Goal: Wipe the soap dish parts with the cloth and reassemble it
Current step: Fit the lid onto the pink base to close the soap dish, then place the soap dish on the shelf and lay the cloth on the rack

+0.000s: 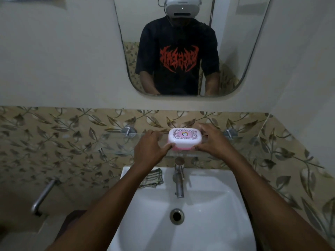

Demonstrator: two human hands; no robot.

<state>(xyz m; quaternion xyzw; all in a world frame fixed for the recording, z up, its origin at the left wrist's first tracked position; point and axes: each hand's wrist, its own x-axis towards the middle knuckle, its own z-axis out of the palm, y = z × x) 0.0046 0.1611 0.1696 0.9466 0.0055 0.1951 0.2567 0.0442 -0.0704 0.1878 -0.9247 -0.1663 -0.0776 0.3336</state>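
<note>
The soap dish (184,139) is closed, a white lid with a patterned label over a pink base. It is on or just above the glass shelf (116,142); I cannot tell which. My left hand (151,147) grips its left end with thumb and fingers. My right hand (211,140) grips its right end, fingers curled over the far side. The cloth (153,178), a folded checked rag, lies on the sink's back left corner, partly hidden by my left forearm.
The white sink (213,211) sits below, with a metal tap (179,180) rising under the shelf and a drain (176,216) in the basin. A mirror (235,51) hangs above. A metal grab bar (42,196) is at the left.
</note>
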